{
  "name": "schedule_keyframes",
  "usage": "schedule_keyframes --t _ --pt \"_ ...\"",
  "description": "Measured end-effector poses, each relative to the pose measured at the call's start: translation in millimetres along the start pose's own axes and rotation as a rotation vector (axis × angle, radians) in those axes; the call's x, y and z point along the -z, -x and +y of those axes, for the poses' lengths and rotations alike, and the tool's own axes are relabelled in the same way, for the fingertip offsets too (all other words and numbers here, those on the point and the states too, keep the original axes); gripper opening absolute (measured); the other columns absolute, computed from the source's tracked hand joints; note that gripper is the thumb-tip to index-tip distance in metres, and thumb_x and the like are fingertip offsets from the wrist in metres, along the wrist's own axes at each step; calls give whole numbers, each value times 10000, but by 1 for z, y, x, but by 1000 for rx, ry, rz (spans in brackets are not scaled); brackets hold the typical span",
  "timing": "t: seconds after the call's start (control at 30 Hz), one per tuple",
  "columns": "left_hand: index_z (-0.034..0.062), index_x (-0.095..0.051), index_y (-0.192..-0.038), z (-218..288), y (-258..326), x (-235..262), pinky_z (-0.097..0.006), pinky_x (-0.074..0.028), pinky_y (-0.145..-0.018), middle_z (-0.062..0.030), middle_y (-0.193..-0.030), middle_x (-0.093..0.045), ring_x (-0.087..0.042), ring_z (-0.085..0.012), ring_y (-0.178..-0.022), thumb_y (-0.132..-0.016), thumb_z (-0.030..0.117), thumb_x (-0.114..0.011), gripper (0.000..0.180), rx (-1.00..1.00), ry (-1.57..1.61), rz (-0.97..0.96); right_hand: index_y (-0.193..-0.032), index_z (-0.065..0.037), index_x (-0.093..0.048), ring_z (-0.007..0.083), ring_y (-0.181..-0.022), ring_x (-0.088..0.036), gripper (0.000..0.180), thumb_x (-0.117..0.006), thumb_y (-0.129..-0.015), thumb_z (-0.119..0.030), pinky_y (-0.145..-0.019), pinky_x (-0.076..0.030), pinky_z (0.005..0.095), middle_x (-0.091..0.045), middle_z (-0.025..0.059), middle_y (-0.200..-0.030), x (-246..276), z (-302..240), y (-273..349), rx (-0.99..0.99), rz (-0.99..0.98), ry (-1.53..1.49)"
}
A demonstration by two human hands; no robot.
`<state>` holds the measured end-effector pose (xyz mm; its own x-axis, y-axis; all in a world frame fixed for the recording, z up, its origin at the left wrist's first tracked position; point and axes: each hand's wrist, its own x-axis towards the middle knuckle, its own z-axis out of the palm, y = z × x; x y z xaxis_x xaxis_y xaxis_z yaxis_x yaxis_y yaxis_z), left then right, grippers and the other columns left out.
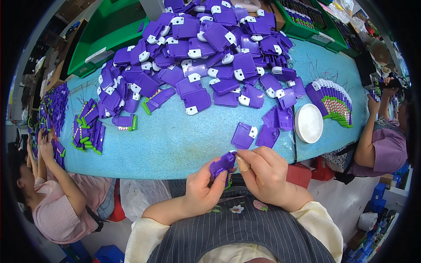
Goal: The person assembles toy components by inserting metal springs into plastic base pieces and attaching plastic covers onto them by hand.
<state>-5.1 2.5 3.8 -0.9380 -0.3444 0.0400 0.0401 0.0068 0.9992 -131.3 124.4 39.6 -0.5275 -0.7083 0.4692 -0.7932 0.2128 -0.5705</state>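
Note:
Just past the table's near edge, my left hand (200, 187) grips a purple plastic shell (222, 165) between thumb and fingers. My right hand (268, 176) is closed in a pinch at the shell's upper right corner; whatever sits between those fingertips is too small to make out. Tan tape wraps one right fingertip. Some green shows below the shell, partly hidden by the hands. Beyond my right hand lie a purple piece with a white corner (244, 135) and several plain purple shells (268, 131). A round white dish (309, 124) stands to their right.
A big heap of purple and white pieces (188, 48) covers the far table (175, 149). Purple-and-green pieces lie in a bunch (88, 127) at left and a fanned row (333, 103) at right. Green crates (105, 35) stand behind. People work at left (61, 197) and right (381, 144).

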Motion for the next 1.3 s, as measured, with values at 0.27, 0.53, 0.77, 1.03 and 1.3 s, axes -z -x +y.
schedule_keyframes --t 0.27,0.53,0.77,1.03,1.3 --pt "-66 -516 -1112 13 -11 8 -335 -505 -580 -185 -824 -624 -639 -284 -650 -792 -43 -570 325 -279 -482 -177 -835 13 -590 248 -662 -565 140 -637 -814 -117 -597 -451 328 -538 103 -712 6 10 -18 -275 -160 -366" --pt "4 -363 -1228 27 -15 20 -340 -487 -879 -184 -1233 -513 -582 -237 -1047 -954 56 -426 286 448 701 -218 -998 -19 -526 87 -735 -510 178 -581 -834 -59 -649 -425 241 -528 -8 -836 -14 51 -31 -660 123 -856" --pt "-55 -527 -1090 8 -13 1 -304 -514 -581 -169 -861 -645 -650 -176 -687 -834 -2 -589 268 -236 -367 101 -1079 20 -578 221 -895 -615 263 -605 -828 -55 -684 -501 290 -594 160 -1105 -10 5 6 -291 -191 -585" --pt "-83 -540 -1091 -8 -3 -6 -234 -485 -592 -99 -839 -651 -592 -83 -689 -853 -4 -586 255 -105 -28 162 -1045 52 -596 251 -910 -631 233 -550 -828 -19 -767 -493 319 -625 173 -1050 -18 5 16 -272 -142 -580" --pt "-77 -524 -1124 -3 -12 6 -235 -500 -667 -91 -882 -657 -610 -92 -781 -894 21 -539 251 21 72 -13 -967 37 -619 306 -723 -638 183 -560 -837 -78 -639 -506 363 -642 173 -830 6 24 -7 -247 -374 -504"
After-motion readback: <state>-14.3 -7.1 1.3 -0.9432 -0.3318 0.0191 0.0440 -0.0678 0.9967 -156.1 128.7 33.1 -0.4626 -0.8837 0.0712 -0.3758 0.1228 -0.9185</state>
